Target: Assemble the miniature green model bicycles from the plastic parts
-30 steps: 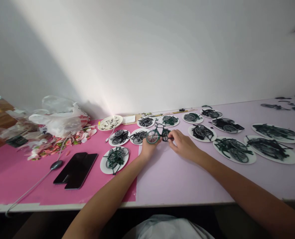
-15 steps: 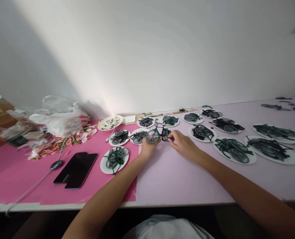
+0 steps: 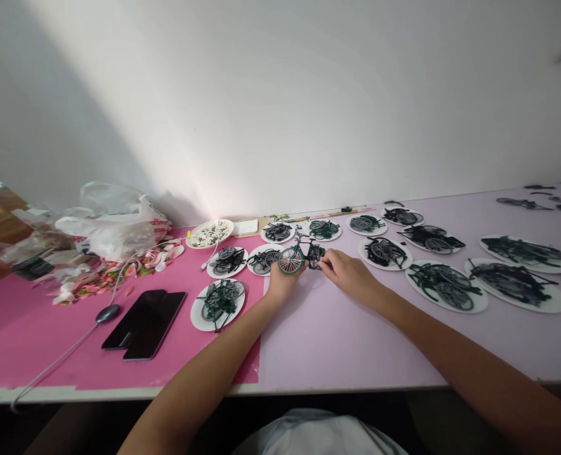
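Note:
A small green model bicycle (image 3: 290, 260) stands upright above the table, its front wheel facing left. Closed around its lower part from below is my left hand (image 3: 283, 285); the bicycle hides some of those fingers. My right hand (image 3: 344, 270) pinches at the rear end, thumb and forefinger against the back wheel (image 3: 315, 256). Whether a small separate part sits between those fingertips is too small to tell. Behind the bicycle lie white plates of dark bicycle parts, among them a plate of green parts (image 3: 325, 229) and a plate of black parts (image 3: 263, 260).
More plates with green parts (image 3: 446, 287) and black parts (image 3: 385, 253) spread to the right. Left of my arm are another parts plate (image 3: 218, 305), two dark phones (image 3: 145, 325), a cable with a dark puck (image 3: 108, 313), petals and a plastic bag (image 3: 114, 221). A wall rises behind.
My right fingertips have shifted very slightly at the back wheel. The bicycle and my left hand stay almost in place.

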`<state>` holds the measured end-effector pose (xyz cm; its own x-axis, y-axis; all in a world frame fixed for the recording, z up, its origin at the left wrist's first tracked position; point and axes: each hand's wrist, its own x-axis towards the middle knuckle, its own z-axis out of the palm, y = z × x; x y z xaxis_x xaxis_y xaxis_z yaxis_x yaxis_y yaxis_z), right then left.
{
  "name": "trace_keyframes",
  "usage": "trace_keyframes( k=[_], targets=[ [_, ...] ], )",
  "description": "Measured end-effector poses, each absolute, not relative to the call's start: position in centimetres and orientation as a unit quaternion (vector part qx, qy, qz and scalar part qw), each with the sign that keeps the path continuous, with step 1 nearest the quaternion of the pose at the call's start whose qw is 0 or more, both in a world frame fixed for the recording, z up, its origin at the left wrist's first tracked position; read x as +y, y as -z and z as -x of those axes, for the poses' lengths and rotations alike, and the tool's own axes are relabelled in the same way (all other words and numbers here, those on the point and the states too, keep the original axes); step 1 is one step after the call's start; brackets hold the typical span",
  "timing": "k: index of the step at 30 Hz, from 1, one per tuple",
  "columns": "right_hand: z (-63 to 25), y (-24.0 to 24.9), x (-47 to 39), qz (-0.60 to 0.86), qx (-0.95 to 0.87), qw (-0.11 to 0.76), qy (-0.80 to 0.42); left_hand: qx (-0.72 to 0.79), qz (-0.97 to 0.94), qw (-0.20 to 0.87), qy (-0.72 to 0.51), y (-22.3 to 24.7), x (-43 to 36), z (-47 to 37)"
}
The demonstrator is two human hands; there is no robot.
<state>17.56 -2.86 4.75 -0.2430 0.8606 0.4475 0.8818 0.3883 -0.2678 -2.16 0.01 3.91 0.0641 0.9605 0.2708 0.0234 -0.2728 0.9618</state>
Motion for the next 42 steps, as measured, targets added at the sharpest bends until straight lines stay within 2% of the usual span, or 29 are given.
trace_keyframes(
  k=[10, 16, 24, 42],
  targets=[
    [-17.3, -5.0, -3.0, 0.574, -0.778, 0.25, 0.05, 0.405, -0.595, 0.439, -0.538, -3.9, -0.1, 2.1],
    [-17.3, -5.8, -4.0, 0.53, -0.782, 0.321, -0.064, 0.408, -0.601, 0.433, -0.534, -4.0, 0.0, 2.1],
    [-17.5, -5.0, -3.6, 0.528, -0.773, 0.332, -0.115, 0.416, -0.596, 0.431, -0.534, -4.0, 0.1, 2.3],
    [-17.5, -5.3, -2.8, 0.565, -0.775, 0.282, -0.018, 0.417, -0.61, 0.43, -0.518, -3.7, -0.3, 1.9]
  ],
)
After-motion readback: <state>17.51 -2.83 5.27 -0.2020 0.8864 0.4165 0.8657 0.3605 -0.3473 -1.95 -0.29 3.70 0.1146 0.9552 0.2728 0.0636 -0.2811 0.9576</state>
